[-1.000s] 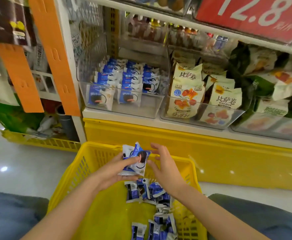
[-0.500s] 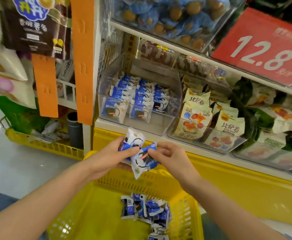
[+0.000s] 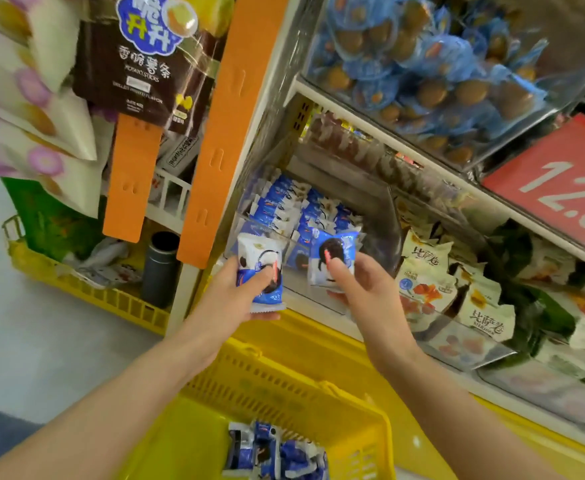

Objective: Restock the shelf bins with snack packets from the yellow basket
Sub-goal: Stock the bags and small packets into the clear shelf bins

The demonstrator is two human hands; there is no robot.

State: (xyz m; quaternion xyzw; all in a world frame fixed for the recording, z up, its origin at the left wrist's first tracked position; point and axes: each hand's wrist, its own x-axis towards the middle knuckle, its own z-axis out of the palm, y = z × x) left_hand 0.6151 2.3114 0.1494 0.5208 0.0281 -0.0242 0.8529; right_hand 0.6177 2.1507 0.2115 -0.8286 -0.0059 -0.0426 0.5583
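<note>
Snack packet (image 3: 259,263) pinched in left hand (image 3: 230,301), second packet (image 3: 332,259) in right hand (image 3: 365,292), both at clear bin (image 3: 383,220) near side, above yellow basket (image 3: 284,386).

The dark brown hanging snack bag (image 3: 138,64) reads "脆升升", "香脆薯条" and "POTATO STICKS". The red price sign (image 3: 554,188) shows "12.8", the last digit cut off. The cream snack packets (image 3: 426,252) read "比萨卷".

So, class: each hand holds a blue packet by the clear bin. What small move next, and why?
Probably lift both over the bin wall: the left hand grips one packet, the right hand a second packet, just before it, with matching rows inside.
</note>
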